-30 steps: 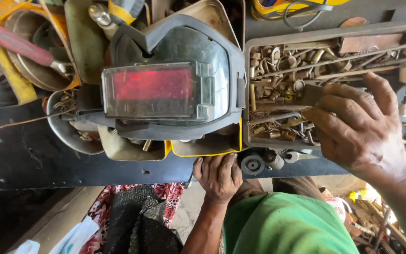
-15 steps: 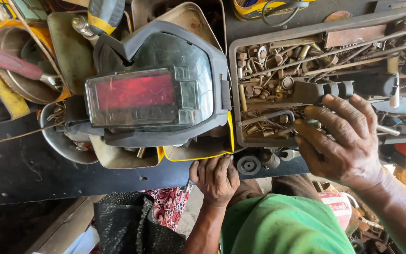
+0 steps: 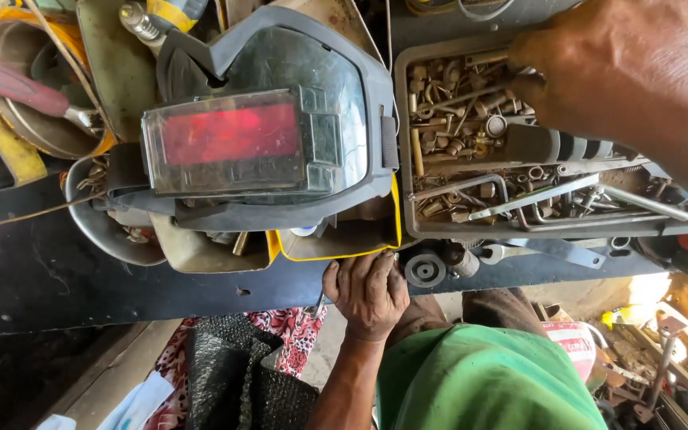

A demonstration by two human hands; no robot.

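My left hand (image 3: 368, 291) curls its fingers over the front edge of the dark workbench (image 3: 81, 279), just below a yellow tub (image 3: 336, 247). Close to the camera, my right hand (image 3: 631, 72) reaches over the far right corner of a grey metal tray (image 3: 401, 143) filled with bolts, nuts, rods and bent wire. Its fingertips touch the small parts, and whether they hold anything is hidden. A black ribbed tool handle (image 3: 555, 145) lies in the tray just below that hand. A grey lamp housing with a red lens (image 3: 232, 147) sits left of the tray.
A red-handled screwdriver (image 3: 9, 84) lies over a metal bowl at the far left. A round black roller (image 3: 425, 268) sits by the bench edge. Below the bench are a floral cloth (image 3: 296, 334), a black mesh bag (image 3: 232, 374) and scrap at the lower right.
My right hand has lifted from the tray's near right side to its far right corner, closer to the camera. The left hand has stayed on the bench edge.
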